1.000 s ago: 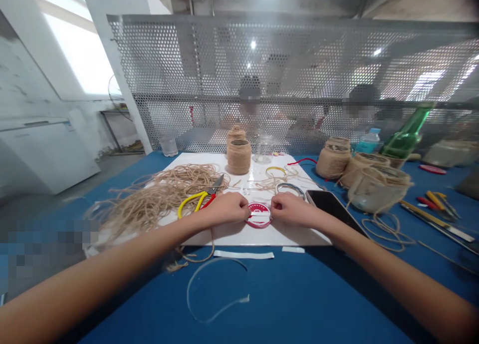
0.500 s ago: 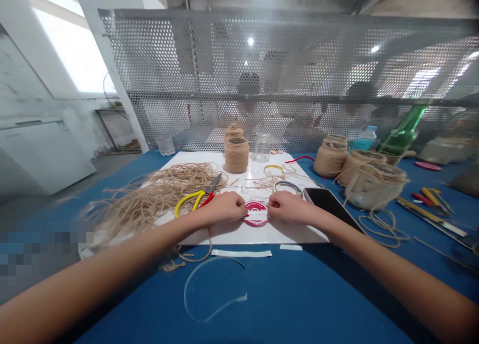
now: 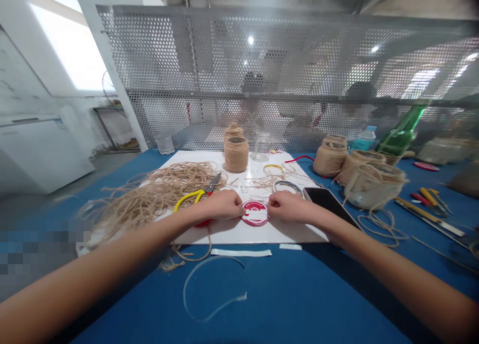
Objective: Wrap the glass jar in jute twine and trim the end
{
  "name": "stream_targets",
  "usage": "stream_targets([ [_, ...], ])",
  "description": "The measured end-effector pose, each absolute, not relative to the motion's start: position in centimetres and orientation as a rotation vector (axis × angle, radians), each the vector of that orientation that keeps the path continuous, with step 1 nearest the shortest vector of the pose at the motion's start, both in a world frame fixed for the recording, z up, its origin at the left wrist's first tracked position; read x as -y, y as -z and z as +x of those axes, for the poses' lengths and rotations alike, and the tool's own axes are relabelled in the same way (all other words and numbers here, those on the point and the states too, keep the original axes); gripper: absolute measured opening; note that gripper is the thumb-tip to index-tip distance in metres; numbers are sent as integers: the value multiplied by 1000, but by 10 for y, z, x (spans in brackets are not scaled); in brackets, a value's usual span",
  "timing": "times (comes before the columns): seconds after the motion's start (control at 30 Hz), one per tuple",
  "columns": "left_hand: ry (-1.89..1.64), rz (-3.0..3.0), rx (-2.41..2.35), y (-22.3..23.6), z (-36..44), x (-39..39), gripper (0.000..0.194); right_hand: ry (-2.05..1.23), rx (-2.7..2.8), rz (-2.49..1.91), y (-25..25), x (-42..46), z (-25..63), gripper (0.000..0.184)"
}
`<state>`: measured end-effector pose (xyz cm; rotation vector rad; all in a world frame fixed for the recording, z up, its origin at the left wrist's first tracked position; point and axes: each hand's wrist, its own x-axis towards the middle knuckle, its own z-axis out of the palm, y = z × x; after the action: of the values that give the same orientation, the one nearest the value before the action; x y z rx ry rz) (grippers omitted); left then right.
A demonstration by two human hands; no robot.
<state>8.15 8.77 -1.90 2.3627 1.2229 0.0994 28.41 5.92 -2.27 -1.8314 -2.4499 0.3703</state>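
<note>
A round red-rimmed tape roll (image 3: 255, 213) lies flat on the white board (image 3: 239, 231). My left hand (image 3: 221, 204) is curled closed against its left edge, fingertips pinching at the roll. On the roll's right side my right hand (image 3: 287, 205) is curled the same way. A thin white strip seems stretched across the roll between my fingertips. Yellow-handled scissors (image 3: 194, 196) rest just left of my left hand. A black phone (image 3: 329, 202) lies right of my right wrist.
A heap of jute twine (image 3: 149, 196) covers the board's left. Twine-wrapped jars (image 3: 236, 154) stand behind, more jars (image 3: 354, 167) and a green bottle (image 3: 402, 134) to the right. Tools (image 3: 430, 206) lie far right. Tape strips (image 3: 241, 253) lie on the blue table. People sit behind a perforated screen.
Both hands stay at the tape roll with almost no movement. The view has shifted slightly.
</note>
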Motion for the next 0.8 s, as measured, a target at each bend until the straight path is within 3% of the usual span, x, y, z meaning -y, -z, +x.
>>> stream_targets([
  [0.43, -115, 2347, -1332, 16, 79, -84, 23, -239, 2445, -1846, 19, -51, 292, 22],
  [0.6, -370, 2661, -1232, 14, 74, -81, 16, -193, 2435, -1800, 23, -49, 291, 21],
  [0.8, -378, 2905, -1079, 26, 69, -79, 14, -146, 2440, -1756, 27, -51, 293, 19],
])
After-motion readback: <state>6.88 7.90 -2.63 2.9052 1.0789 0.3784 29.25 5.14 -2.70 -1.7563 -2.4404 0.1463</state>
